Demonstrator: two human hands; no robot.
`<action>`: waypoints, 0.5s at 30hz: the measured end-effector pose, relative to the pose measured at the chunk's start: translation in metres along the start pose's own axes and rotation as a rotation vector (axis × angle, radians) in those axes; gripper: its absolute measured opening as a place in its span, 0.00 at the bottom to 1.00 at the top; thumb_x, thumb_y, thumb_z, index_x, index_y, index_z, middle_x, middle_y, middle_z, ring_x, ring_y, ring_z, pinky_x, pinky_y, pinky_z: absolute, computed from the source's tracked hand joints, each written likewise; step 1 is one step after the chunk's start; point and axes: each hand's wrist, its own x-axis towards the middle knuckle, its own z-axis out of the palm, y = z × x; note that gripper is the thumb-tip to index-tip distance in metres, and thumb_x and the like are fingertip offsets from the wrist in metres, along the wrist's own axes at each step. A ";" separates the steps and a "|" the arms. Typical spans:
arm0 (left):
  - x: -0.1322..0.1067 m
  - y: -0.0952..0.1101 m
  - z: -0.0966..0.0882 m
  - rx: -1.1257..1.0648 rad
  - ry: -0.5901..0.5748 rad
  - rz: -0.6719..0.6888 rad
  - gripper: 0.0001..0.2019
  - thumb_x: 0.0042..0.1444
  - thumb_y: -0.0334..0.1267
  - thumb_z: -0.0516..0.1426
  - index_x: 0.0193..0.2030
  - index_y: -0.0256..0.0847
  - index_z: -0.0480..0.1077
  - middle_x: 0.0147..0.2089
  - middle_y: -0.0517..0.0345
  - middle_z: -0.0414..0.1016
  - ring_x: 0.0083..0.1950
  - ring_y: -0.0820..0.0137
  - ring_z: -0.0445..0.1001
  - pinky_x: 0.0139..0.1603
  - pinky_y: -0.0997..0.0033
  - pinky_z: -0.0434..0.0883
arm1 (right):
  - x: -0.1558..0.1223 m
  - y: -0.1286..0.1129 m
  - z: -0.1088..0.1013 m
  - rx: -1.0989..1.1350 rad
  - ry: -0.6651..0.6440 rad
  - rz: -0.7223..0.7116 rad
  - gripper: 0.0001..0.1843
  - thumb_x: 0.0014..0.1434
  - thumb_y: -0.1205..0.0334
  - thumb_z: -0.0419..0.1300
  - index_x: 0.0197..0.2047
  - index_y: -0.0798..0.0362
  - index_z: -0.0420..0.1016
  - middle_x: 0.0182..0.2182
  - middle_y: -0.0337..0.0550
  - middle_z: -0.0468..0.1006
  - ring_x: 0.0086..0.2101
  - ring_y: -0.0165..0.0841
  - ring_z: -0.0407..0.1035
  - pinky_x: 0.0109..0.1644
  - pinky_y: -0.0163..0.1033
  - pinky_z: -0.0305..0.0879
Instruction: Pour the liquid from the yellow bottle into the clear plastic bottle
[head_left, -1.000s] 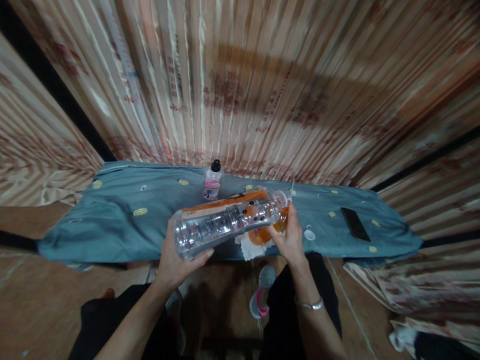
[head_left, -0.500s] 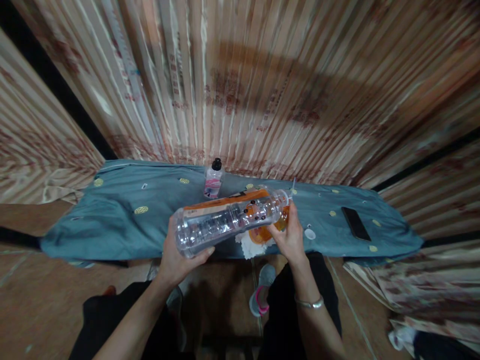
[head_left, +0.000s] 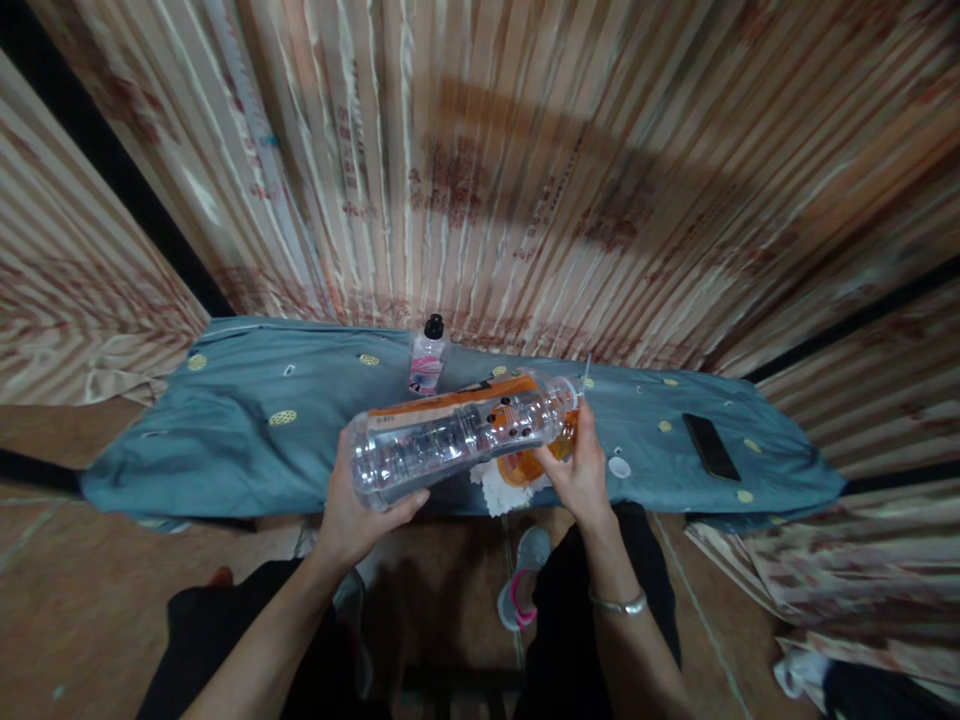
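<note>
My left hand (head_left: 352,515) grips the base of a large clear plastic bottle (head_left: 450,438) with an orange label. The bottle is tipped nearly level, its neck pointing right over a glass of orange liquid (head_left: 529,462). My right hand (head_left: 577,470) is wrapped round that glass, close to the bottle's mouth. The glass stands on a white napkin (head_left: 491,490) at the front edge of a table covered with a blue cloth (head_left: 247,440). A thin straw-like stick (head_left: 585,372) rises just behind the glass.
A small bottle with a black cap and pink label (head_left: 427,360) stands at the back of the table. A white cap (head_left: 619,467) and a black phone (head_left: 710,447) lie to the right. Striped curtains (head_left: 487,180) hang behind. My shoes (head_left: 521,590) rest on the brown floor.
The bottle and both hands have hardly shifted; the view has drifted slightly, so everything sits a little higher in the picture.
</note>
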 end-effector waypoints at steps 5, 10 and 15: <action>0.000 0.000 0.000 0.036 0.023 0.025 0.43 0.36 0.61 0.80 0.56 0.46 0.71 0.53 0.48 0.84 0.61 0.40 0.87 0.69 0.32 0.83 | 0.000 -0.001 0.000 0.006 0.007 0.004 0.50 0.66 0.49 0.70 0.85 0.52 0.59 0.69 0.61 0.82 0.65 0.53 0.82 0.71 0.62 0.80; 0.000 0.001 0.001 0.021 -0.007 0.025 0.43 0.40 0.61 0.79 0.59 0.48 0.70 0.54 0.50 0.84 0.61 0.43 0.87 0.70 0.30 0.81 | 0.001 -0.003 0.000 0.010 0.015 0.007 0.49 0.66 0.48 0.71 0.84 0.53 0.61 0.67 0.62 0.84 0.63 0.53 0.83 0.69 0.61 0.81; 0.000 0.003 0.001 -0.028 -0.036 -0.003 0.46 0.38 0.59 0.80 0.62 0.47 0.68 0.53 0.50 0.85 0.55 0.45 0.89 0.64 0.35 0.85 | 0.001 -0.003 0.001 0.008 0.029 -0.002 0.48 0.67 0.47 0.71 0.83 0.53 0.62 0.68 0.63 0.83 0.63 0.53 0.83 0.69 0.61 0.81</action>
